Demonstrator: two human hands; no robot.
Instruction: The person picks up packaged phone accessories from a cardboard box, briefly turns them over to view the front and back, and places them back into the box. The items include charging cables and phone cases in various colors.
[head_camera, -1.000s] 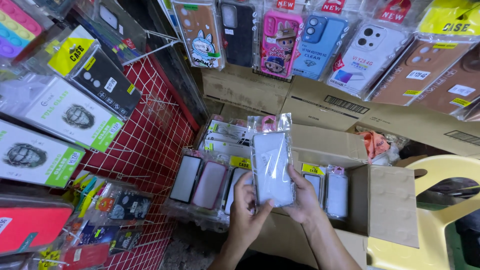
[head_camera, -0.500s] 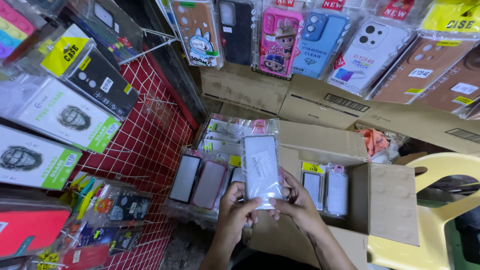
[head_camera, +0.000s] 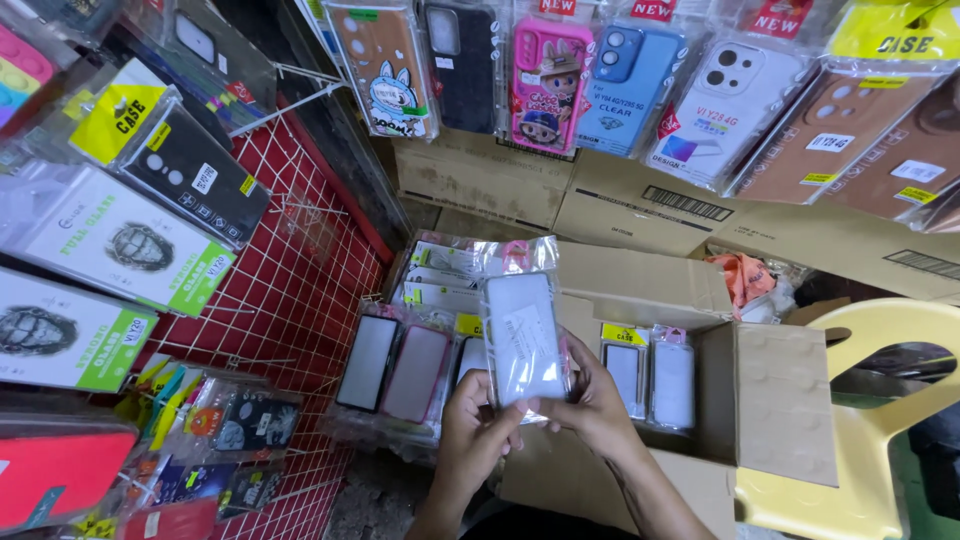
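Single head camera; looks steeply down, close over cardboard box (head_camera: 760, 400).

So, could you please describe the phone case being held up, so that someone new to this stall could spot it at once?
Start at the open cardboard box beside the red wire grid. Just above it, the left hand and right hand hold one clear phone case upright in a crinkly transparent sleeve. Unlike the packaged cases standing in the box, it is raised and gripped at its lower end.
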